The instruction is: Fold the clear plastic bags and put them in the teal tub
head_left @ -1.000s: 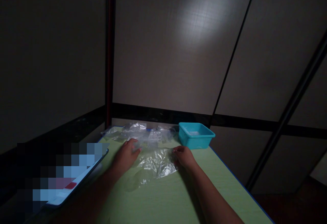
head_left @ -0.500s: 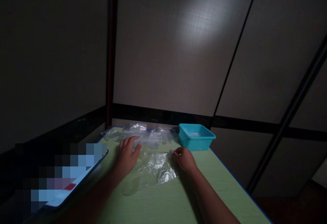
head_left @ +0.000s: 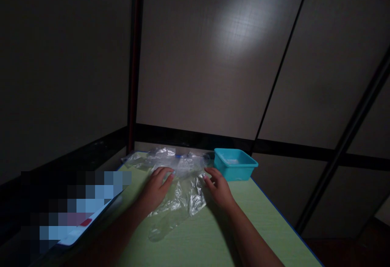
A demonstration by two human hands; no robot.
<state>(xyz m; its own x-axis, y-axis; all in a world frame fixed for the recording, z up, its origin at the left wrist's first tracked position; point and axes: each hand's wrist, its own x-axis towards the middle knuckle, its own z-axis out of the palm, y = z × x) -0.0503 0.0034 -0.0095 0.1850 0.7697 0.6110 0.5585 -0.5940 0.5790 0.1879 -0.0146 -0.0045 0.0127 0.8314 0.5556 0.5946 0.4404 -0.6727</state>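
A thin, crinkled piece of clear plastic film [head_left: 183, 200] lies on the green table between my hands, its rounded end toward me at lower left. My left hand [head_left: 157, 188] is at its upper left; thumb and forefinger come together at the film's edge and appear to pinch it. At its upper right is my right hand [head_left: 219, 188], thumb and forefinger slightly apart close to the film. More crumpled clear plastic [head_left: 189, 163] is spread along the far end of the table, just beyond my fingertips.
A turquoise plastic basket [head_left: 236, 171] stands at the far right edge of the green table [head_left: 256, 226]. On the left, a device with a lit, partly blurred screen [head_left: 73, 234] leans near the table edge. Dark panels [head_left: 198, 76] rise behind the table.
My right hand has loosened its pinch, its fingers now further apart. My left hand has moved right and toward me, its fingertips closing together. The film has shifted and turned slightly.
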